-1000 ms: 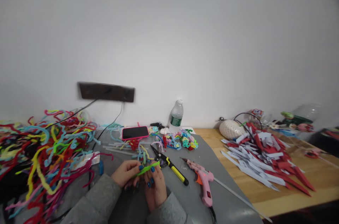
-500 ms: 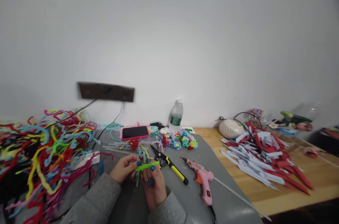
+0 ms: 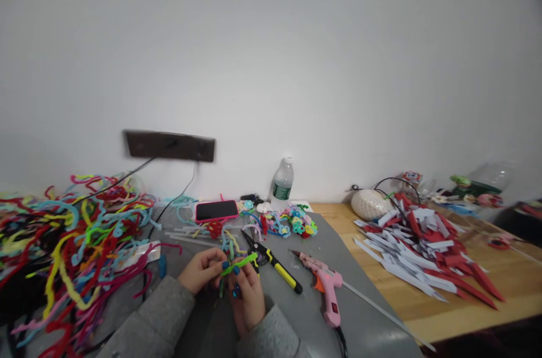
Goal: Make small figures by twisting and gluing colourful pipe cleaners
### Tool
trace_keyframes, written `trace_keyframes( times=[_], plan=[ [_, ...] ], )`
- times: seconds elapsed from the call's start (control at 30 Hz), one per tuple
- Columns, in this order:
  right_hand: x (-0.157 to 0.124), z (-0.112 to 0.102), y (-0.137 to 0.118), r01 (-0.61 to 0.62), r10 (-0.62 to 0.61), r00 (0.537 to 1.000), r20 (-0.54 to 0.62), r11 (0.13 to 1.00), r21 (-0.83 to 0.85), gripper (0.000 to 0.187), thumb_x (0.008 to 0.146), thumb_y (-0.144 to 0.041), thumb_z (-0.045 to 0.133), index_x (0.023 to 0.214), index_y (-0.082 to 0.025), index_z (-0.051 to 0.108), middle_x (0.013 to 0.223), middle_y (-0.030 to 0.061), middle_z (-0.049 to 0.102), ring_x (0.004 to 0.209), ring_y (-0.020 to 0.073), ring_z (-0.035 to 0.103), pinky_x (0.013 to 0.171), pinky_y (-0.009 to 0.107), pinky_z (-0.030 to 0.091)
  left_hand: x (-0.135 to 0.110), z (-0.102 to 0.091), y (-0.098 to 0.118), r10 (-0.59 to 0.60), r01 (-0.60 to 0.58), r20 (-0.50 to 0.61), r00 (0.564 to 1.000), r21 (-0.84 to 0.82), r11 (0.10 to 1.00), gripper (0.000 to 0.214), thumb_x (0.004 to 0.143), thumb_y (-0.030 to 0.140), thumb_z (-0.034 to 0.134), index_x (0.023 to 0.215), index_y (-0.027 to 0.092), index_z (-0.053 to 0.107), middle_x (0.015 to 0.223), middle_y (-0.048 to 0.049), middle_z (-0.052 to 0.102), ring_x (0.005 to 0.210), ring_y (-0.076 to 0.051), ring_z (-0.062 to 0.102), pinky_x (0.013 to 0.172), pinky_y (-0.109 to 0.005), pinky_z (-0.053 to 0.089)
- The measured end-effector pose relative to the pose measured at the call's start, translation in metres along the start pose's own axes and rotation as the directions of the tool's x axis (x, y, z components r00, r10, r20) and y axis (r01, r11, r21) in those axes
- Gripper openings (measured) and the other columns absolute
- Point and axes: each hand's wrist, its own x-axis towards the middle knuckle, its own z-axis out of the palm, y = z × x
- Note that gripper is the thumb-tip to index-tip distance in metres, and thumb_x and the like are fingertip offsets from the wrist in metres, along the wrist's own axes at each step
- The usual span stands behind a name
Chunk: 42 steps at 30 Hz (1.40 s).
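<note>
Between my two hands is a bright green pipe cleaner (image 3: 245,260), slanting up to the right. My left hand (image 3: 202,271) pinches its left end between thumb and finger. The fingers of my right hand (image 3: 249,296) close on it from the other side, near its middle. A darker green strand (image 3: 221,288) hangs below, between the hands; what it joins is hidden by the fingers. Just beyond my right hand lie yellow-and-black wire strippers (image 3: 279,270). Farther right, a pink glue gun (image 3: 326,284) lies with a long glue stick in its back.
A big tangle of coloured pipe cleaners (image 3: 84,250) fills the left side. Behind my hands are a pink-edged phone (image 3: 217,210), a water bottle (image 3: 282,184) and small pipe-cleaner flowers (image 3: 298,222). Folded red and white paper pieces (image 3: 423,250) are heaped at the right.
The green pipe cleaner has tilted, its right end now pointing higher. My right hand's fingers have drawn in closer to my left hand's fingertips.
</note>
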Motion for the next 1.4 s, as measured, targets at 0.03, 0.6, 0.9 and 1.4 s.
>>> trace_keyframes(
  times=[0.03,0.6,0.9,1.4],
  plan=[
    [0.000,0.001,-0.001,-0.002,0.002,1.000,0.000,1.000,0.016,0.021,0.063,-0.031,0.071,0.071,-0.017,0.058,0.048,-0.0081,0.041,0.041,0.0051,0.030,0.042,0.017,0.025,0.000,0.000,0.000,-0.002,0.002,-0.002,1.000,0.005,1.000,0.034,0.065,0.046,0.064,0.069,0.015,0.053,0.038,0.0063,0.052,0.029,-0.004,0.038,0.030,-0.013,0.020],
    [-0.002,-0.001,0.000,-0.050,0.048,0.998,0.031,0.996,0.080,0.018,0.063,-0.028,0.072,0.073,-0.017,0.062,0.052,-0.0034,0.058,0.045,0.0099,0.051,0.045,0.021,0.036,-0.002,0.001,0.003,0.023,-0.023,0.002,1.000,-0.055,0.998,0.033,0.063,0.043,0.067,0.070,0.015,0.053,0.042,0.0034,0.059,0.032,-0.005,0.044,0.032,-0.012,0.028],
    [-0.004,-0.003,-0.001,-0.087,0.078,0.995,0.055,0.980,0.179,0.023,0.061,-0.026,0.074,0.081,-0.019,0.063,0.071,0.0012,0.067,0.060,0.0127,0.059,0.051,0.022,0.042,-0.009,0.004,0.011,0.018,-0.028,-0.042,0.999,-0.245,0.969,0.027,0.058,0.035,0.073,0.072,0.015,0.063,0.053,0.0004,0.064,0.043,-0.009,0.052,0.041,-0.017,0.040],
    [-0.006,0.003,-0.010,-0.166,0.144,0.986,0.085,0.910,0.380,0.021,0.059,-0.028,0.075,0.075,-0.023,0.063,0.064,-0.0057,0.059,0.050,0.0069,0.049,0.058,0.022,0.044,-0.005,0.000,0.011,0.288,-0.301,-0.146,0.946,-0.074,0.951,0.021,0.058,0.031,0.073,0.068,0.015,0.064,0.061,0.0009,0.057,0.054,-0.011,0.051,0.051,-0.020,0.039]
  ],
)
